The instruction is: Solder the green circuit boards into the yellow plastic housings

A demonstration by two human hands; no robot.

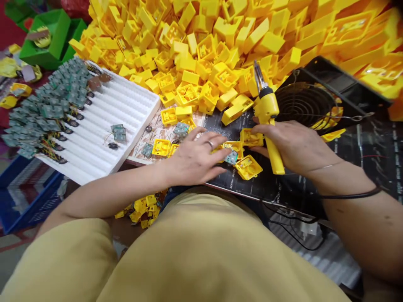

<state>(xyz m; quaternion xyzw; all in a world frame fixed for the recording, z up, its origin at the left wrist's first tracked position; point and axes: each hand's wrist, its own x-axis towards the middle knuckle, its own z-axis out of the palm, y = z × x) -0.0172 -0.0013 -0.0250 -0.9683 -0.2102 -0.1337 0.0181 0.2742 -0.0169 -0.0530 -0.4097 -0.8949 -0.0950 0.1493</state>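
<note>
My right hand [291, 140] grips a yellow soldering iron [270, 110], its metal tip pointing up and away. The fingers of that hand also touch a small open yellow plastic case [251, 137]. My left hand [200, 157], with a ring on it, lies palm down with fingers stretched over several small parts. Near its fingertips is a grey-green circuit board [232, 157] at a yellow case; whether they touch is unclear. Another open yellow case [249, 167] lies just right of these. Beyond the left hand sit a circuit board [181, 129] and a yellow case [161, 147].
A large heap of yellow cases [201, 50] fills the back. On the left, a white ridged foam tray [126, 96] bears rows of wired circuit boards [53, 98]. A black fan [304, 102] stands at right. Green bins [47, 37] and a blue crate [25, 188] are farther left.
</note>
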